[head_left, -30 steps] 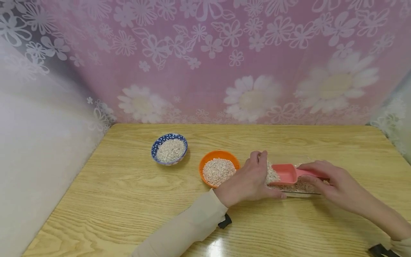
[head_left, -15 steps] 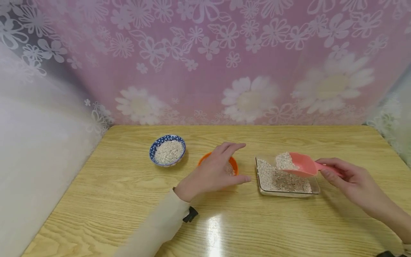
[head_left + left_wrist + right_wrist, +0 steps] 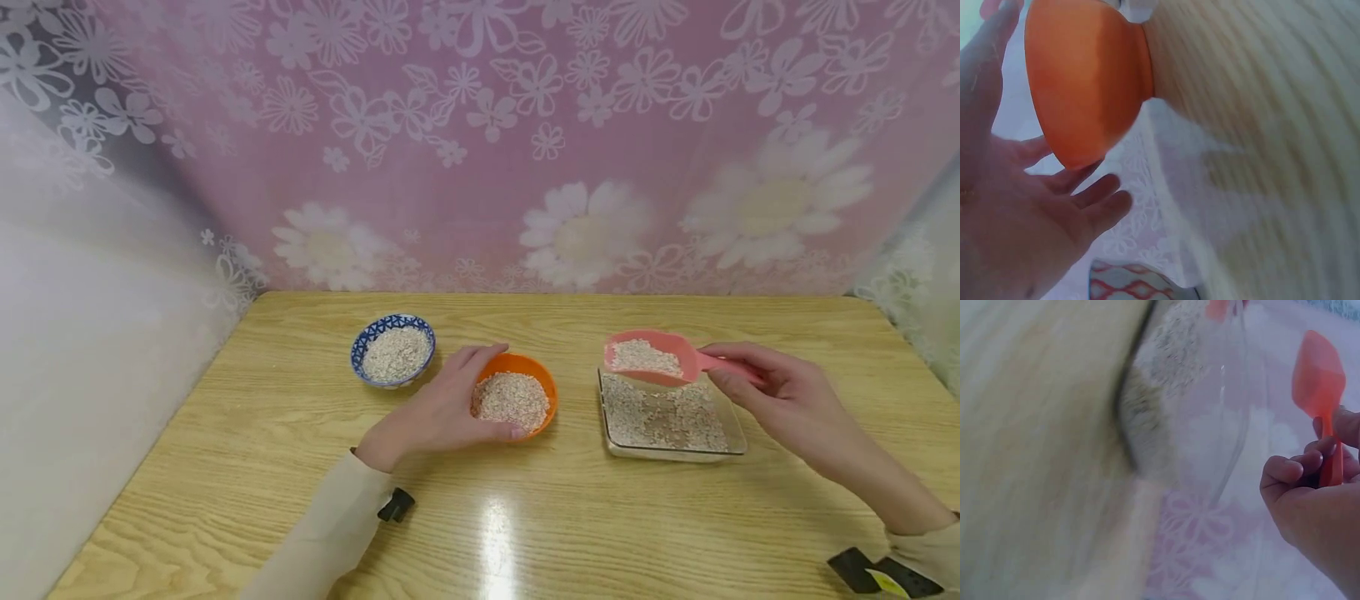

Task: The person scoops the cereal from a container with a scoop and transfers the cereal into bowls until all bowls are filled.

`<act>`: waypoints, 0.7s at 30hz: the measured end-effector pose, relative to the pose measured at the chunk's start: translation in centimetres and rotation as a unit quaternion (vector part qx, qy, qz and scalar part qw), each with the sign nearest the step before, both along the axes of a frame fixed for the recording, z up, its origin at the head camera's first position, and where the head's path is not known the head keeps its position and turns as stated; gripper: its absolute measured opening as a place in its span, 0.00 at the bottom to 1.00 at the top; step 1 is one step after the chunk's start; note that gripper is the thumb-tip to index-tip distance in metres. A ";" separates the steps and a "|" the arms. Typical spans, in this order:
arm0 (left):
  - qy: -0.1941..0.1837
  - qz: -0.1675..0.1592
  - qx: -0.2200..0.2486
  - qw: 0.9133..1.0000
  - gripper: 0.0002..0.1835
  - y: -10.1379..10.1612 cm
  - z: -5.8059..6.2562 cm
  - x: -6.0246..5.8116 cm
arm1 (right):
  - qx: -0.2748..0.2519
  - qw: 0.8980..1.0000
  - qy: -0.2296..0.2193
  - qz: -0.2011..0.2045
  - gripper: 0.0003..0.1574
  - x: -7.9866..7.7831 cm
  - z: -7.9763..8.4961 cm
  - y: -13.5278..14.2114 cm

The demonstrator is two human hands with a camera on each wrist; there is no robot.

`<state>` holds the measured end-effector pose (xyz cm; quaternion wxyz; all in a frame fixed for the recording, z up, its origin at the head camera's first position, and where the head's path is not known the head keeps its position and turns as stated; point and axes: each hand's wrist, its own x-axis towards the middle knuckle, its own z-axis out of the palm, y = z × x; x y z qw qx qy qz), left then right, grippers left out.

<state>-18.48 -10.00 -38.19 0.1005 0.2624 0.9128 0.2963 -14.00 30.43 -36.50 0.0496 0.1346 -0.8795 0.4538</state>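
Observation:
My right hand [image 3: 783,404] grips the handle of a pink scoop [image 3: 688,367], which holds a heap of oat flakes above the far side of a clear glass dish [image 3: 667,454]. Flakes cover the dish's bottom, thinner in the middle. The right wrist view shows the fingers curled round the handle, with the scoop [image 3: 1317,378] beyond them. My left hand [image 3: 442,412] spans an orange bowl [image 3: 542,375] of flakes, its thumb at the near rim and fingers at the far-left side. In the left wrist view, fingers [image 3: 1063,178] curve against the bowl's outer wall [image 3: 1085,81].
Behind and left of the orange bowl stands a blue-and-white patterned bowl [image 3: 367,371] of flakes. All rest on a wooden table [image 3: 247,467]. A pink flowered cloth [image 3: 465,192] hangs along the table's far edge.
My left hand has left the glass dish and moved left to the orange bowl. My right hand has lifted the scoop, loaded with flakes, out of the dish and up.

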 end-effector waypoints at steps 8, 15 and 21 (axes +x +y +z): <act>-0.058 -0.029 -0.009 0.998 0.65 -0.8 -0.6 -0.4 | 0.080 0.993 0.062 0.063 0.17 -1.9 2.6 -5.7; -0.065 -0.037 -0.003 0.997 0.65 -0.8 -0.6 -0.6 | 0.143 0.922 0.314 0.177 0.15 -3.4 2.9 -9.7; -0.073 -0.032 0.000 0.997 0.65 -0.8 -0.6 -0.4 | 0.249 0.832 0.455 0.197 0.25 -3.0 3.5 -11.8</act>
